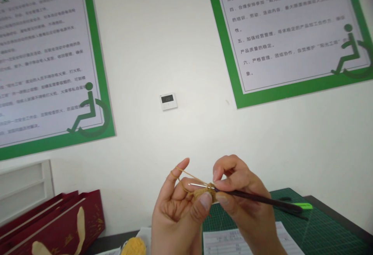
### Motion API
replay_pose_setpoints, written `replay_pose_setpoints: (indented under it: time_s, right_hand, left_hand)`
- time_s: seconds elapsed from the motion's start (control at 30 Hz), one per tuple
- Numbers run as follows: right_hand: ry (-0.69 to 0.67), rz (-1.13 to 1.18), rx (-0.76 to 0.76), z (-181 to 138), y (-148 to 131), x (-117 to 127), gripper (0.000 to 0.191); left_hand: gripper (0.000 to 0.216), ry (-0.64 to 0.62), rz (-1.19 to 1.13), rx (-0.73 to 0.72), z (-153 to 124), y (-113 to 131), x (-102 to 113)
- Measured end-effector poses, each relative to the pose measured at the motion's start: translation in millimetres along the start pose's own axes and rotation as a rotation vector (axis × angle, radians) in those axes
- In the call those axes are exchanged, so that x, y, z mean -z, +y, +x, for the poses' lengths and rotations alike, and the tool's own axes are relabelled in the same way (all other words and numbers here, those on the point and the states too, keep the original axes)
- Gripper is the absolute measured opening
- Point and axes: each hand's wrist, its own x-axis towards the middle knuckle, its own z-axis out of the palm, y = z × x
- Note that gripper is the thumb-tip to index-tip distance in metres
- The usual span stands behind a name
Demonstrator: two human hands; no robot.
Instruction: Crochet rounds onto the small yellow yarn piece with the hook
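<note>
Between thumb and fingers, my left hand (180,208) pinches a small mustard-yellow crochet piece (201,195). Its index finger is raised, with the yellow yarn (190,174) looped around it and running down to the work. My right hand (247,196) grips a crochet hook (262,197) with a dark handle and a silver tip. The hook's metal end passes through the top of the piece and points left, across my left fingers. Part of the crochet piece is hidden behind my left thumb. A yellow yarn ball (134,246) sits low in view, left of my left wrist.
A green cutting mat (314,228) covers the table at right, with a bright green-ended tool (304,206) on it. Printed paper (225,243) lies below my hands. Dark red gift bags (90,212) stand at left. Behind are a white wall, posters and a thermostat (168,101).
</note>
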Motion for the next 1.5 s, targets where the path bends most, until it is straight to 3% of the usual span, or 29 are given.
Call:
replay_pose_setpoints:
  time_s: [0.17, 0.23, 0.37, 0.5, 0.63, 0.73, 0.83, 0.97, 1.07, 1.13, 1.27, 1.4, 1.5]
  right_hand:
    - [0.030, -0.435, 0.380, -1.4, -1.1, 1.5, 0.030]
    - [0.071, -0.491, 0.369, -3.5, -3.8, -1.1, 0.026]
    - [0.159, -0.336, 0.128, -6.6, -9.9, -3.2, 0.014]
    - [0.272, -0.053, -0.279, 0.0, -13.7, 0.2, 0.019]
    - [0.112, 0.414, -0.703, 7.6, -12.3, -1.6, 0.038]
    - [0.046, 0.601, -0.802, 5.5, -9.4, -7.4, 0.041]
    - [0.069, 0.541, -0.666, 1.1, -6.2, -10.4, 0.032]
    - [0.068, 0.113, -0.178, 0.9, -4.5, -4.3, 0.006]
    - [0.042, -0.263, 0.213, 1.1, -5.2, -0.3, 0.028]
    - [0.075, -0.276, 0.300, -1.4, -5.1, -2.8, 0.031]
    - [0.181, 0.129, 0.013, -9.4, -3.8, -15.1, 0.011]
    - [0.275, 0.414, -0.293, -9.8, -7.3, -18.0, 0.016]
    - [0.258, 0.607, -0.447, -3.8, -12.3, -14.5, 0.026]
  left_hand:
    - [0.066, 0.039, 0.070, -0.098, -1.2, -1.3, -6.9]
    - [0.073, 0.059, 0.138, -0.166, -2.9, -2.1, -10.8]
    - [0.075, 0.080, 0.240, -0.235, -4.9, -1.3, -14.1]
    - [0.067, 0.044, 0.183, -0.173, -3.2, 2.4, -10.1]
    - [0.058, -0.034, 0.105, -0.103, -1.3, 4.4, -5.7]
    - [0.053, -0.056, 0.106, -0.110, -1.9, 4.4, -5.4]
    - [0.052, -0.024, 0.134, -0.142, -3.2, 3.6, -6.6]
    - [0.053, 0.017, 0.156, -0.171, -2.9, 1.1, -7.4]
    - [0.054, -0.021, 0.093, -0.108, -1.7, 0.5, -5.7]
    - [0.058, -0.066, 0.004, 0.034, -1.2, 2.0, -3.4]
    - [0.063, -0.114, -0.103, 0.258, -0.8, 7.6, 1.4]
    - [0.061, -0.150, -0.085, 0.222, 0.9, 8.8, 5.1]
    - [0.052, -0.179, -0.071, 0.183, 3.1, 6.6, 6.9]
